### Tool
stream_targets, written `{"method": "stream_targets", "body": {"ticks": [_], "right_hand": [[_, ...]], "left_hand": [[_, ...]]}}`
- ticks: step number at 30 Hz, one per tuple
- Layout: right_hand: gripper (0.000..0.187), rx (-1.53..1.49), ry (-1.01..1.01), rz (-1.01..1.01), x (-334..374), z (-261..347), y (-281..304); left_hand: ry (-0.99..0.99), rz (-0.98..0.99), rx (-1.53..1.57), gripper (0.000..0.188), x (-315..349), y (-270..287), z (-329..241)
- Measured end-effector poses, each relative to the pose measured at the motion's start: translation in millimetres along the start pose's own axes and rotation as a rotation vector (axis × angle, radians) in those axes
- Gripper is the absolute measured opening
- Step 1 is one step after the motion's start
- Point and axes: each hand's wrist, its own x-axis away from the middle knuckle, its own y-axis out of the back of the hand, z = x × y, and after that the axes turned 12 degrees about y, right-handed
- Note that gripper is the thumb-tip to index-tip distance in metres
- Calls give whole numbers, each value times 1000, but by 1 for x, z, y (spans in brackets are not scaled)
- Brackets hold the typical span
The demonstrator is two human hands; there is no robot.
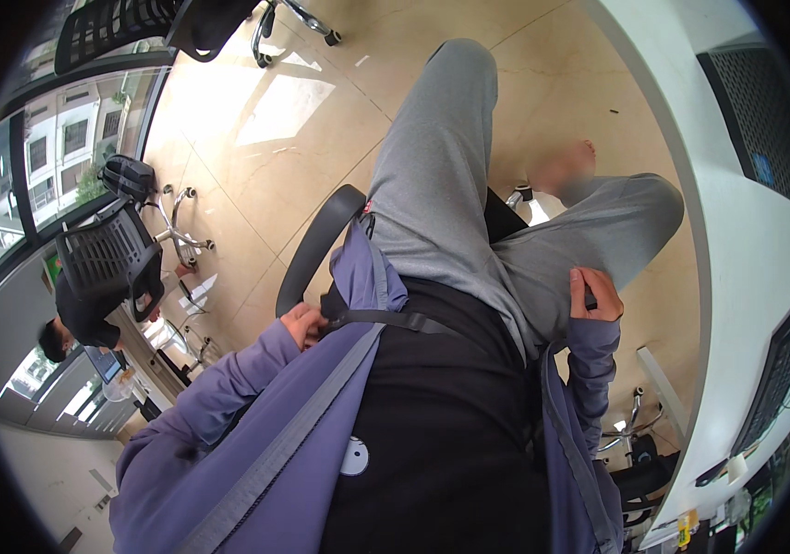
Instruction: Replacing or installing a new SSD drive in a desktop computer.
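Note:
My left hand [302,325] is closed at my left hip, beside the chair's black armrest [319,242]. Its fingers pinch a black strap [395,319] that runs across the front of my black shirt [441,397]. On my right thigh, over the grey trousers [441,157], my right hand [598,294] is curled round a small black object [590,301], mostly hidden by the fingers. An open purple jacket [293,425] with grey edging hangs down both sides of my body.
To my right runs a white desk [690,148] with a black mesh-fronted box [764,120] and a keyboard [778,369]. At the left, a person in black [90,314] sits by an office chair [108,245] holding a backpack [127,177]. Another wheeled chair [201,23] stands ahead.

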Motion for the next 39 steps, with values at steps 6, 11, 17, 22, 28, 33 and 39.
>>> {"method": "stream_targets", "body": {"ticks": [6, 11, 17, 22, 28, 33, 39], "right_hand": [[8, -35, 3, -39, 1, -5, -1], [7, -1, 48, -48, -1, -9, 3], [6, -11, 70, -66, -5, -6, 5], [6, 24, 85, -86, -6, -5, 4], [5, -19, 76, -95, 1, -8, 6], [5, -11, 138, -103, -8, -5, -1], [7, -26, 256, -96, -32, 15, 21]], "left_hand": [[-172, 63, -540, 31, -14, 5, 51], [-539, -278, -545, 31, -62, -21, 106], [-543, -211, -542, 28, -58, -6, 105], [-512, -70, -557, 28, -36, 0, 92], [-522, 162, -606, 28, 2, 5, 42], [-607, 253, -665, 28, 13, 13, -3], [-675, -122, -602, 32, 44, 54, -134]]}}
